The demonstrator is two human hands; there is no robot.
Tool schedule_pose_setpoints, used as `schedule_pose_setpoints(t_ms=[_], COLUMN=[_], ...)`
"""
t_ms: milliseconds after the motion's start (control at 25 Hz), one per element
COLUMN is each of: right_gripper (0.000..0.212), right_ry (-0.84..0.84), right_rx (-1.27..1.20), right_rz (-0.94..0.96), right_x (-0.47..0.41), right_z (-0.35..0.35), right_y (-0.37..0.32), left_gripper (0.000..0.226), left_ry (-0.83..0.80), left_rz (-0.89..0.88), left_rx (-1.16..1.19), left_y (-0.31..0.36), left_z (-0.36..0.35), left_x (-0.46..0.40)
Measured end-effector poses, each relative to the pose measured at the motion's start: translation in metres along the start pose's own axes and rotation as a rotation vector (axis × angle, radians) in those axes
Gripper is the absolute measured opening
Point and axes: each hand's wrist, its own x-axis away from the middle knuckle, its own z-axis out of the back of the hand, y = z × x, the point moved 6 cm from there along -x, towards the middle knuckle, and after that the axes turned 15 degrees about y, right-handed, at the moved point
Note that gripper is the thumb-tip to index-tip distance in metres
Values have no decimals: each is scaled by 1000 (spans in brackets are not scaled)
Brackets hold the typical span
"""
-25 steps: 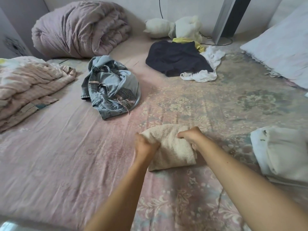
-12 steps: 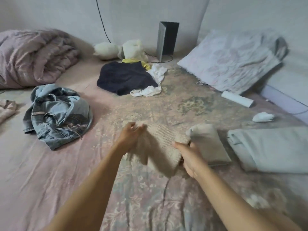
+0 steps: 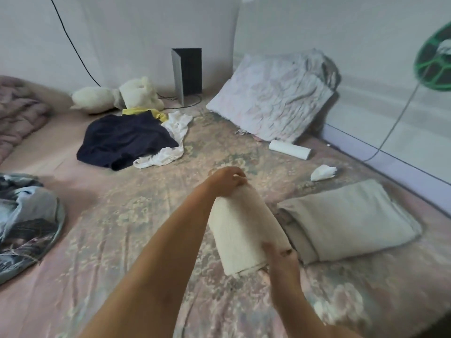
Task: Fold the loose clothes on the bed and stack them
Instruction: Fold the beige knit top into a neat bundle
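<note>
Two hands hold our folded cream garment (image 3: 244,230) above the bed (image 3: 146,215), just left of the folded grey-green piece (image 3: 351,220) that lies flat on the sheet. The cream bundle is a long rectangle; its long axis runs from the far end, up near the middle of the view, down toward us and a little to the right, so the near end sits lower in the picture. Our left hand (image 3: 227,179) grips the far end, fingers curled over the edge of the cloth. Our right hand (image 3: 280,257) holds the near right corner; it is blurred, yet the fingers look wrapped against the fabric.

Farther off, a dark navy garment (image 3: 122,140) lies crumpled with a white one (image 3: 170,142) touching its right side and a yellow piece (image 3: 139,111) showing behind it. Denim jeans (image 3: 26,220) are heaped at the left edge. A pillow (image 3: 271,98) leans on the wall at the right, with a white roll (image 3: 290,148) just beside it.
</note>
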Motion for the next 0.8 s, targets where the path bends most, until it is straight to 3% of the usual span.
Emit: schedule_pose_setpoints(t_ms=[120,240,320,400,480,600,680,800], right_gripper=[44,57,73,76,60,37,46,50], right_ry=[126,142,194,305,269,12,-95,-83], right_rx=[23,190,589,998,1067,1084,1196,1232], right_rz=[22,111,440,1001,1289,1395,1376,1343], right_x=[-23,-33,-27,-11,-3,-14,-30,-55], right_z=[11,13,12,5,-17,-57,-66,-58], right_y=[9,13,-2,-24,-36,-37,-22,-3], left_gripper=[27,36,40,42,44,48,49,51], left_ry=[-129,-117,62,364,588,514,380,323], left_rz=[-74,-170,-278,-430,-523,-537,-525,-414], left_rx=[-111,-416,-500,-407,-341,-425,-444,-356], left_y=[-7,-20,-12,1,-3,-26,-42,-68], left_z=[-57,-89,-82,-58,-38,-57,-85,-108], left_x=[-18,-19,-14,5,36,78,84,75])
